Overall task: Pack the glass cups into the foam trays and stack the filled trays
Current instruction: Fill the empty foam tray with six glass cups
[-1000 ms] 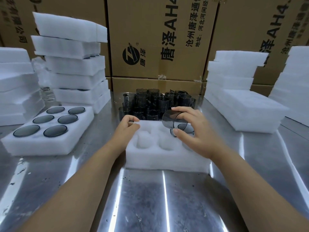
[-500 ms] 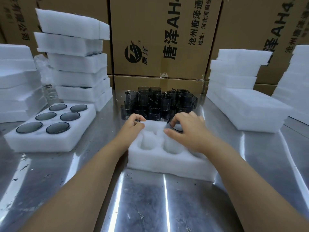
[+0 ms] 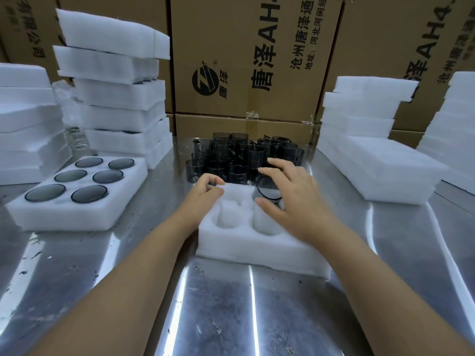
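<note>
Though one cup [image 3: 268, 194] sits in the tray's [image 3: 257, 249] far-right pocket, near pockets lie empty; loose cups [image 3: 231, 152] wait behind it; right hand's [image 3: 295, 204] fingers spread over that cup; left hand's [image 3: 203, 196] curl at far-left corner, grasp unclear.

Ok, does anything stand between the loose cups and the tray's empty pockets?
Nothing visible does. The loose cups stand right behind the foam tray, whose near pockets lie empty; the right hand hangs over the one cup already seated.
</note>
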